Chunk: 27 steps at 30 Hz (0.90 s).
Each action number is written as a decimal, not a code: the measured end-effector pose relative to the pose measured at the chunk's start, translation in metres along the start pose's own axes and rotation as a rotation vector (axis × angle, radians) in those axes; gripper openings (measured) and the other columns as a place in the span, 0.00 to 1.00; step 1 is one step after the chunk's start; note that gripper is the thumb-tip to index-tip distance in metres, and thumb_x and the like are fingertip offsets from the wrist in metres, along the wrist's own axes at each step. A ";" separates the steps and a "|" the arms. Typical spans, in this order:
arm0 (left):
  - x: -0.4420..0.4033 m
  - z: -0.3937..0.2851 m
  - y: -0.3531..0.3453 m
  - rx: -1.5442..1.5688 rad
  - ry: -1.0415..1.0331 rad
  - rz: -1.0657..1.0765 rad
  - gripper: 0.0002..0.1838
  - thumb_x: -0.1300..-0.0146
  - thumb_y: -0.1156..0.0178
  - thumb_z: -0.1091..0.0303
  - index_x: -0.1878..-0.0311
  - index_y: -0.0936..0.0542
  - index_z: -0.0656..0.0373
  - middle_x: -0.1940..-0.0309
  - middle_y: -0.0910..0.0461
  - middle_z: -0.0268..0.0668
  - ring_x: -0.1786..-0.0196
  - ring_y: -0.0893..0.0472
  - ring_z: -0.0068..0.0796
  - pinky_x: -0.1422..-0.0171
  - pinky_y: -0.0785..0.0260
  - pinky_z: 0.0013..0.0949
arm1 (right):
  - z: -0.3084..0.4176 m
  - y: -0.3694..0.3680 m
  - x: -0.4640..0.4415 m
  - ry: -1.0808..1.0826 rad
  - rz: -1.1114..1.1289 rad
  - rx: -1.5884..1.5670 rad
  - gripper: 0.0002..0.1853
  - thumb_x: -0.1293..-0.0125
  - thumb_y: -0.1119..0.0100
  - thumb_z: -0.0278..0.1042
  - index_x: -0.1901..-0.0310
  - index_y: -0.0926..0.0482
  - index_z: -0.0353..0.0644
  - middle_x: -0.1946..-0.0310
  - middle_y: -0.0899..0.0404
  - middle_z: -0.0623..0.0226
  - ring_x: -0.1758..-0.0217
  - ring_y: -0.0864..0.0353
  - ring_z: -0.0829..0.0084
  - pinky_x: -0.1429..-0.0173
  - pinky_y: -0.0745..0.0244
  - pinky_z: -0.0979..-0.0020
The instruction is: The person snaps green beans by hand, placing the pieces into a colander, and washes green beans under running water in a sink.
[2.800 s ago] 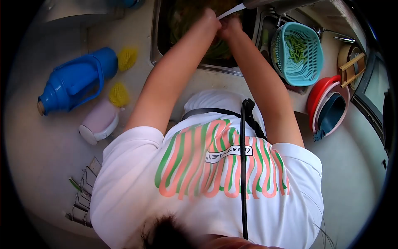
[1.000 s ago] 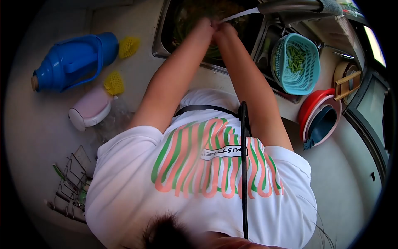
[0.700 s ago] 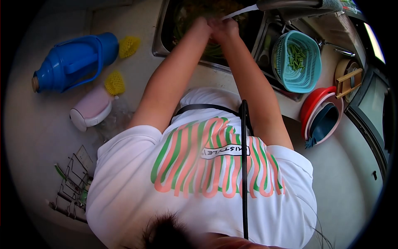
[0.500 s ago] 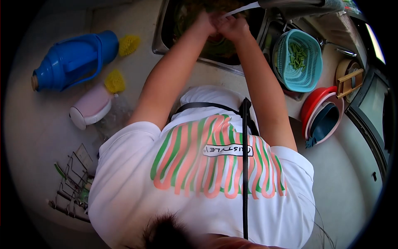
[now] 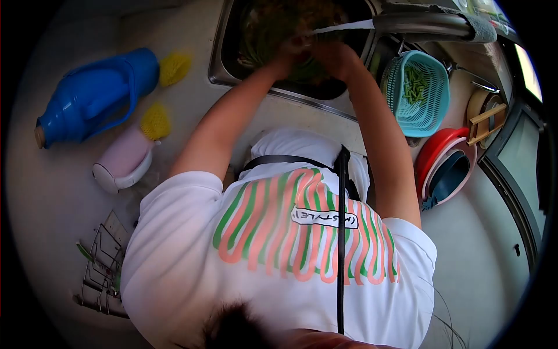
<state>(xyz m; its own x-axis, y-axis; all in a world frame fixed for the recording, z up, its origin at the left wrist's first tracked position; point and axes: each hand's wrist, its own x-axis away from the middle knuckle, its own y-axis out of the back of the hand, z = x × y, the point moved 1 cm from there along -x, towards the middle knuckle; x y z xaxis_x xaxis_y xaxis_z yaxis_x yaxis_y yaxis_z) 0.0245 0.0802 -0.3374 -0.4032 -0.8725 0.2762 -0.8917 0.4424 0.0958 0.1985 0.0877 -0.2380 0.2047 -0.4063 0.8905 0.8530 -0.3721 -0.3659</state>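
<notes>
Both of my hands are down in the dark metal sink (image 5: 220, 67), close together under a stream of water (image 5: 343, 27) from the tap (image 5: 421, 24). My left hand (image 5: 285, 60) has its fingers bent inward toward the other hand. Facing it, my right hand (image 5: 336, 59) is curled too, its fingers dim in the shadow. A small reddish patch shows between them, too blurred to name. Beneath and beyond the hands lie green, leafy-looking vegetables (image 5: 256, 43), poorly lit in the basin.
Right of the sink, a turquoise basket (image 5: 439, 96) holds cut green pieces (image 5: 414, 84). Near it lean red and pink basins (image 5: 429, 157) and a dark blue container (image 5: 450, 174). On the left lie a blue thermos flask (image 5: 96, 96), a pink kettle (image 5: 125, 154) and yellow scrubbers (image 5: 173, 68).
My hands have moved lower in the view and deeper into the sink's shadow, still close together. The view has shifted slightly, so more of the tap shows. Water keeps running.
</notes>
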 end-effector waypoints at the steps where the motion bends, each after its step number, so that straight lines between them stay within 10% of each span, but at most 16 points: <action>1: -0.005 0.023 -0.016 0.083 0.017 -0.076 0.18 0.29 0.46 0.63 0.40 0.21 0.57 0.43 0.19 0.49 0.41 0.20 0.49 0.36 0.30 0.43 | -0.010 0.015 -0.005 -0.005 -0.046 -0.034 0.23 0.20 0.62 0.36 0.30 0.36 0.33 0.28 0.33 0.52 0.29 0.30 0.58 0.28 0.33 0.62; 7: -0.014 0.088 -0.084 -1.088 -0.007 -0.065 0.16 0.34 0.47 0.69 0.47 0.19 0.66 0.49 0.20 0.54 0.43 0.22 0.52 0.37 0.30 0.47 | -0.056 0.070 0.007 -0.023 -0.176 -0.185 0.24 0.21 0.61 0.33 0.29 0.37 0.32 0.29 0.31 0.54 0.27 0.32 0.58 0.26 0.37 0.63; 17: -0.025 0.081 -0.113 -1.366 0.038 -0.136 0.14 0.36 0.40 0.64 0.50 0.17 0.56 0.52 0.17 0.46 0.48 0.20 0.46 0.36 0.34 0.51 | -0.080 0.068 0.025 0.025 -0.155 -0.226 0.25 0.22 0.57 0.38 0.30 0.36 0.31 0.31 0.30 0.50 0.29 0.27 0.55 0.33 0.29 0.64; 20: -0.048 0.051 -0.087 -1.168 0.232 0.276 0.18 0.40 0.36 0.58 0.51 0.16 0.59 0.54 0.15 0.46 0.51 0.17 0.49 0.41 0.29 0.52 | -0.086 0.077 0.018 0.032 -0.169 -0.229 0.23 0.22 0.57 0.37 0.32 0.33 0.32 0.35 0.25 0.51 0.33 0.24 0.56 0.34 0.27 0.64; 27: -0.046 0.016 -0.012 -0.402 0.287 0.260 0.23 0.43 0.31 0.54 0.51 0.16 0.63 0.58 0.15 0.53 0.55 0.15 0.46 0.48 0.24 0.48 | -0.097 0.064 -0.015 0.127 -0.111 -0.236 0.26 0.24 0.47 0.42 0.30 0.34 0.38 0.29 0.31 0.58 0.27 0.31 0.56 0.27 0.32 0.61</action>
<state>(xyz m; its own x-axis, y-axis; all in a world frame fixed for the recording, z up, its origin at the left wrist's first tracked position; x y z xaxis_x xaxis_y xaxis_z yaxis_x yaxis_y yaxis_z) 0.0505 0.1113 -0.3665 -0.4776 -0.6571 0.5832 -0.5990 0.7291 0.3311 0.2035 -0.0109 -0.3013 0.0418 -0.4480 0.8931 0.7282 -0.5983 -0.3342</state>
